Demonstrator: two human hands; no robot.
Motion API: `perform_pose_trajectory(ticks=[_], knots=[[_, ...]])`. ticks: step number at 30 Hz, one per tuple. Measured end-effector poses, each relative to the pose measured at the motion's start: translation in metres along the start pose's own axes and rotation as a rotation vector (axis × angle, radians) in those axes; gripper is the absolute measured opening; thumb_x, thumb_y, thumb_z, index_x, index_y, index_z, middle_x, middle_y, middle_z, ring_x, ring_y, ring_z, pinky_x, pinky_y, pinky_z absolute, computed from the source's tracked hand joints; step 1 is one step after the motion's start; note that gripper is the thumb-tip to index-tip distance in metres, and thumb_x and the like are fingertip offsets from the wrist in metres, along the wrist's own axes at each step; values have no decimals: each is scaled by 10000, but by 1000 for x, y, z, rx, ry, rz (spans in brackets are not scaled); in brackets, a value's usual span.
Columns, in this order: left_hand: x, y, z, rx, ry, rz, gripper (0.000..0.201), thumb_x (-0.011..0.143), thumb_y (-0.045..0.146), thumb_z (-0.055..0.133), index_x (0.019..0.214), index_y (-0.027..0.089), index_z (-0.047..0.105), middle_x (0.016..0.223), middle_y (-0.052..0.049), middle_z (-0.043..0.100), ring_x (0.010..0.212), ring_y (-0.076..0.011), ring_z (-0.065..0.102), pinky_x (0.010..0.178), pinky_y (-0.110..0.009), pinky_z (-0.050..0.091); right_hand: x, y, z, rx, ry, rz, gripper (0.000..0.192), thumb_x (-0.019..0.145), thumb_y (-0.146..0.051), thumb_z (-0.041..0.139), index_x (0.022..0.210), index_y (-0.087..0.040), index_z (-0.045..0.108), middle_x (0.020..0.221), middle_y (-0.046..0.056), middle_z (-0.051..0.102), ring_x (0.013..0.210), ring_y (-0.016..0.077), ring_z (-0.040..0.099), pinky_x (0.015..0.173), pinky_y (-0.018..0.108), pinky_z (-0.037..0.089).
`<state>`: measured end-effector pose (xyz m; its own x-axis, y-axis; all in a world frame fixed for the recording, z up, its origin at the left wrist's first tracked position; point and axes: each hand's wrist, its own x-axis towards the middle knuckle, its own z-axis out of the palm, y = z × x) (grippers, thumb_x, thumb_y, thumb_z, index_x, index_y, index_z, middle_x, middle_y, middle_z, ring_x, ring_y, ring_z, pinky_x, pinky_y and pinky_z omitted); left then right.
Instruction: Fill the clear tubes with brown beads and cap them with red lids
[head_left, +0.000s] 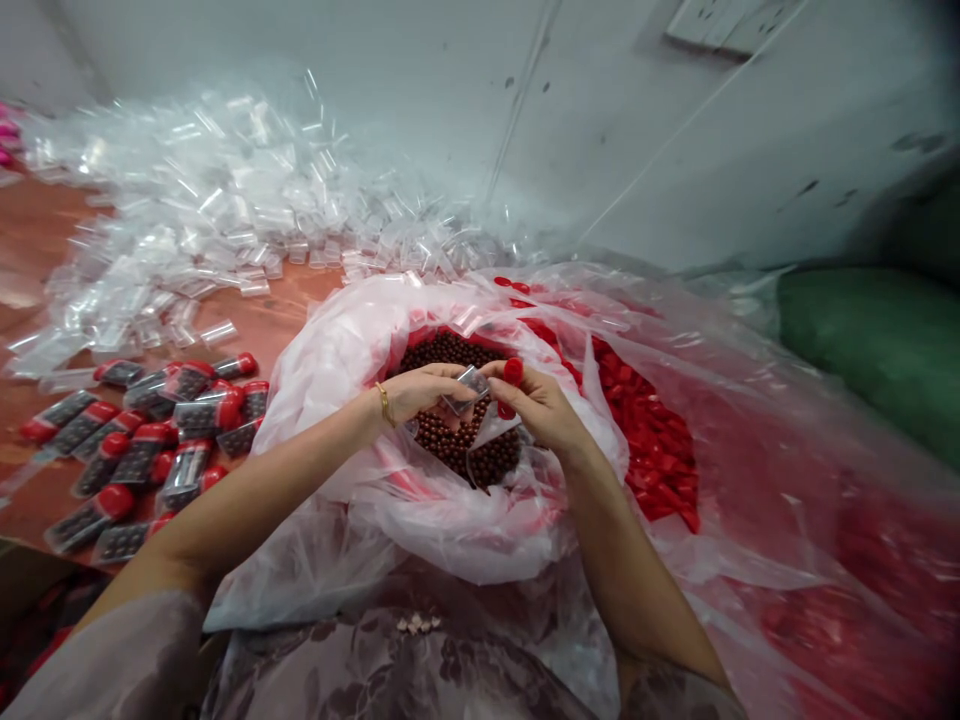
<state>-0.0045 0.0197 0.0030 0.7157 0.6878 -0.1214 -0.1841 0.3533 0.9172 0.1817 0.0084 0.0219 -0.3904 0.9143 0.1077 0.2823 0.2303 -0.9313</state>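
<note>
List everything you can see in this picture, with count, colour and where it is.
empty tubes: a large heap, clear, far left of table by the wall
filled tubes: some twenty, dark beads with red caps, left on table
beads: many, dark brown, in the open bag at centre
red caps: many, red, in the bag at right
green sack: one, far right
bracelet: one, gold, left wrist
left hand: grip on a clear tube
right hand: grip on a red cap

Even, fairly bright light falls from above with only soft shadows, small glints flare on the heap of clear tubes (225, 210), while wide-angle distortion bends the edges and the right side and lower corners blur and darken.
</note>
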Motion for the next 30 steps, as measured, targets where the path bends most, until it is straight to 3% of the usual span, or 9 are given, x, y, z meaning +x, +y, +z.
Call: perform_pose_trajectory(ticks=[2, 5, 9, 11, 15, 20, 26, 30], knots=[[0, -1, -1, 5, 9, 10, 270, 647, 316, 692, 770, 137, 532, 618, 4, 586, 547, -104, 570, 526, -225, 472, 2, 5, 2, 50, 78, 30, 352, 745, -528, 623, 829, -188, 663, 590, -38, 534, 503, 75, 446, 477, 215, 371], [1, -2, 0, 46, 11, 17, 296, 647, 309, 709, 832, 133, 558, 673, -10, 616, 588, -99, 582, 542, -210, 462, 5, 11, 2, 110, 307, 65, 431, 755, -614, 562, 773, -197, 669, 568, -31, 534, 462, 68, 425, 410, 201, 331], [-2, 1, 4, 83, -6, -4, 369, 630, 304, 755, 914, 138, 587, 831, -18, 641, 615, -77, 585, 579, -208, 478, 9, 8, 2, 257, 450, 92, 501, 718, -689, 546, 689, -196, 636, 422, -73, 346, 333, 40, 220, 315, 204, 145], [-3, 2, 6, 74, -3, 20, 387, 643, 316, 758, 942, 136, 590, 810, -4, 618, 613, -77, 586, 591, -216, 485, 9, 4, 7, 329, 457, 88, 510, 682, -703, 574, 674, -193, 607, 425, -78, 360, 311, 32, 215, 305, 204, 129], [-4, 2, 8, 38, 52, 131, 404, 634, 335, 777, 914, 127, 574, 733, 28, 567, 589, -66, 573, 571, -200, 477, 6, 5, 15, 279, 440, 36, 457, 698, -638, 618, 690, -182, 591, 479, -50, 499, 323, 47, 348, 306, 205, 220], [-1, -1, 7, 105, 36, 117, 410, 645, 374, 771, 878, 110, 562, 757, 13, 579, 561, -61, 555, 540, -209, 485, 2, 10, 12, 264, 494, 14, 430, 750, -617, 574, 745, -190, 625, 509, -39, 516, 430, 71, 451, 386, 192, 353], [-3, 0, 9, 88, 41, 190, 408, 666, 354, 765, 937, 116, 573, 768, 6, 590, 599, -67, 566, 569, -202, 473, 3, 6, 11, 308, 464, 71, 437, 733, -631, 574, 733, -195, 595, 456, -75, 416, 332, 44, 263, 317, 210, 232], [-2, 0, 9, 104, 112, 228, 430, 652, 392, 771, 903, 116, 557, 730, 23, 566, 550, -52, 542, 555, -197, 465, 3, 10, 15, 96, 504, -4, 293, 716, -468, 679, 702, -193, 579, 501, -74, 463, 394, 55, 381, 382, 201, 334]])
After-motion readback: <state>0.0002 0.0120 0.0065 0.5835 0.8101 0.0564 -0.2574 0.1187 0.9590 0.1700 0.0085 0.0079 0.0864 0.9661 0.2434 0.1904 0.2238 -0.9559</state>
